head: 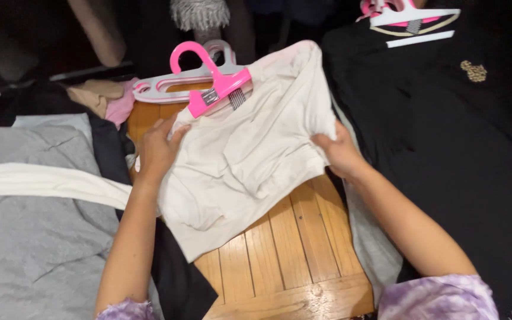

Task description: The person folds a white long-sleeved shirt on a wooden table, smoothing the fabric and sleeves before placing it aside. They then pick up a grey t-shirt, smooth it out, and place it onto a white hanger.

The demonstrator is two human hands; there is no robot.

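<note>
Cream cotton is what I have under both hands: a pale top (250, 154) spread over the wooden slatted table (291, 255), its neck end up by the pink hanger (217, 83) and its hem hanging toward me off the near left corner. My left hand (158, 148) lies on the garment's left shoulder edge, fingers curled over the cloth and thumb lying toward the hanger, gripping the fabric rather than lying flat. My right hand (339, 153) has the right side seam pinched, fingers tucked under the fold so I cannot tell how much cloth they hold. Both forearms reach forward from the lilac tie-dye sleeves (440, 296), elbows apart, wrists about level, so the top is pulled gently between them.

I judge this to be the stage of straightening the top while the hanger sits at its neck; the hook rests on a second, white hanger (167, 86) behind it. The next move would call for one hand to free itself and steady the hanger while the other keeps the shoulder taut.

Outward, a grey garment (37, 237) with a white strip (42, 181) across it lies to my left, and a black garment (445, 148) on its own hanger lies to my right.
</note>
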